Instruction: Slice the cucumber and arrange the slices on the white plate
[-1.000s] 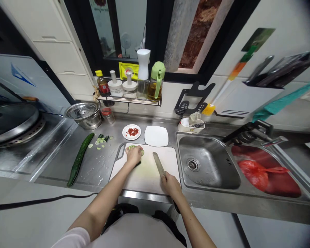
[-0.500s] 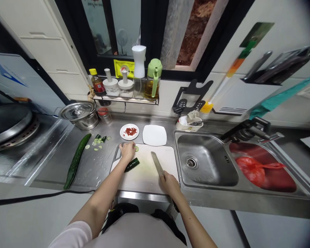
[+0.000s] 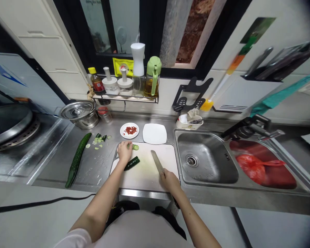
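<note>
My right hand (image 3: pixel 170 181) grips a kitchen knife (image 3: pixel 157 162) by its handle, the blade lying low over the white cutting board (image 3: pixel 150 179) and pointing away from me. At the board's far left corner my left hand (image 3: pixel 124 151) is closed, its fingers curled around the left end of some cucumber slices (image 3: pixel 135 147). Part of those slices is hidden behind the fingers. A cut length of cucumber (image 3: pixel 132 163) rests on the board beside my left wrist. Left of the board lies a whole cucumber (image 3: pixel 78 160), with small cucumber pieces (image 3: pixel 99 140) scattered behind it.
Behind the board stand a small plate of chopped red pieces (image 3: pixel 129 125) and a bare white plate (image 3: pixel 154 133). The sink (image 3: pixel 206 158) adjoins the board's right side; a red plastic bag (image 3: pixel 251 168) sits in its second basin. A lidded pot (image 3: pixel 80 113) stands back left.
My left hand has shifted slightly left, so more of the cucumber slices shows beside the fingers. The right hand and the knife have hardly moved.
</note>
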`<state>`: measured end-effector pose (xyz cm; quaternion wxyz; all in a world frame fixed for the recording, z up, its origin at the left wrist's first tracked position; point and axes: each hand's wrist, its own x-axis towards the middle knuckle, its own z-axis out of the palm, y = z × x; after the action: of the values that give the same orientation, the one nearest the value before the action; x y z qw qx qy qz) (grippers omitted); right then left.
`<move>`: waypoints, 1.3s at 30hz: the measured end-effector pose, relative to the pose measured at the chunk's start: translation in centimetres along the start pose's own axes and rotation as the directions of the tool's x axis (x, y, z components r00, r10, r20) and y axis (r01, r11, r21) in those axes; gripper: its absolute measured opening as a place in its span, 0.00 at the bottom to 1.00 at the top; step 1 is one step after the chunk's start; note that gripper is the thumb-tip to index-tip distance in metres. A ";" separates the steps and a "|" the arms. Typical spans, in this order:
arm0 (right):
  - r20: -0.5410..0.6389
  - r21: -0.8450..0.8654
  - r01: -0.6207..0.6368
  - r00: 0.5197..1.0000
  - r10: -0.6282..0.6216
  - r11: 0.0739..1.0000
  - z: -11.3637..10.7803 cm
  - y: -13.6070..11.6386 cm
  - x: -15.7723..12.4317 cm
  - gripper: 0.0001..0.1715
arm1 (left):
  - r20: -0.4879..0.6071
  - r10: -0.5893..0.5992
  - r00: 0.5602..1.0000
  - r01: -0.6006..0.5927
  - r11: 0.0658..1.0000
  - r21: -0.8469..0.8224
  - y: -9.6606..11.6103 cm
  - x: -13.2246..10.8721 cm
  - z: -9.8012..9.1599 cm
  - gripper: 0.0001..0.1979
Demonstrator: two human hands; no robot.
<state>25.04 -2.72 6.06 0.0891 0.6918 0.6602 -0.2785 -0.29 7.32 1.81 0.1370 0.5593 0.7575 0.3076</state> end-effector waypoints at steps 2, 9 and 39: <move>0.001 -0.001 0.007 1.000 -0.007 1.000 -0.1 0.0 0.0 0.20 | -0.066 0.017 0.998 -0.024 0.993 -0.114 -0.9 -1.2 -0.7 0.11; 0.025 -0.034 0.012 1.000 -0.011 0.999 -0.3 -0.1 0.3 0.20 | -0.024 0.218 0.976 -0.219 0.964 -0.153 -3.0 -6.1 -1.6 0.10; 0.039 -0.067 0.211 0.977 -0.209 0.975 -0.6 -5.8 -1.8 0.18 | 0.113 0.404 0.908 -0.375 0.902 -0.213 -1.9 -9.1 -0.3 0.11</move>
<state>19.68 -3.31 8.86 0.0943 0.6100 0.7376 -0.2738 1.13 -1.64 -0.36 0.1825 0.7063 0.5851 0.3542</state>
